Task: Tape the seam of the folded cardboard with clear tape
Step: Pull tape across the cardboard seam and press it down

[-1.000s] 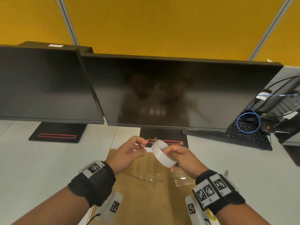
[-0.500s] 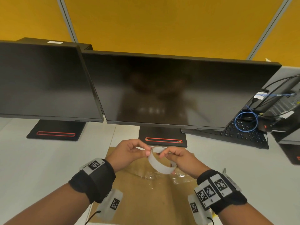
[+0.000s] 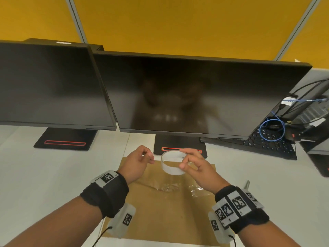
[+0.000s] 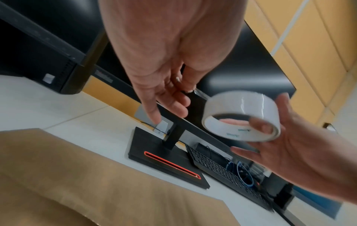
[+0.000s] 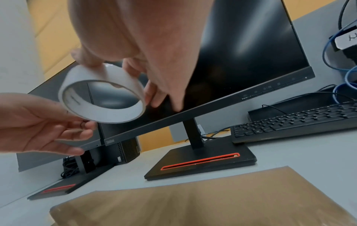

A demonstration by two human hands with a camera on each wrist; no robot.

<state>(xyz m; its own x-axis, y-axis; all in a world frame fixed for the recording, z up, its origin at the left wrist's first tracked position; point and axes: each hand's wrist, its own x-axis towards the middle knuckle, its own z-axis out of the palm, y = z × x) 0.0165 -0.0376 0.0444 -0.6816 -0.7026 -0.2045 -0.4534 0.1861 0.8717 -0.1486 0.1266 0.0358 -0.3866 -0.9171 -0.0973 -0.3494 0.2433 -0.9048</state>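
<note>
roll of clear tape held over the cardboard, free end being drawn off

nearest, the folded cardboard (image 3: pixel 160 211) lies flat on the surface (image 3: pixel 44 175), stiff and light, likely to slide unless pinned; wrinkled clear film already sits across its middle, and whether it covers the seam is hard to make out. above it the right hand (image 3: pixel 197 168) grips the tape roll (image 3: pixel 171 163) by its rim, thumb outside and fingertips inside the core: a light, rigid, slick ring, best held there. just beside it the left hand (image 3: pixel 138 161) pinches what looks like the free end of tape (image 4: pixel 200 93), which is nearly invisible, thin, and prone to fold on itself. behind stand the monitors (image 3: pixel 195 97). the cardboard's near edge is hidden by the wrists.
</note>
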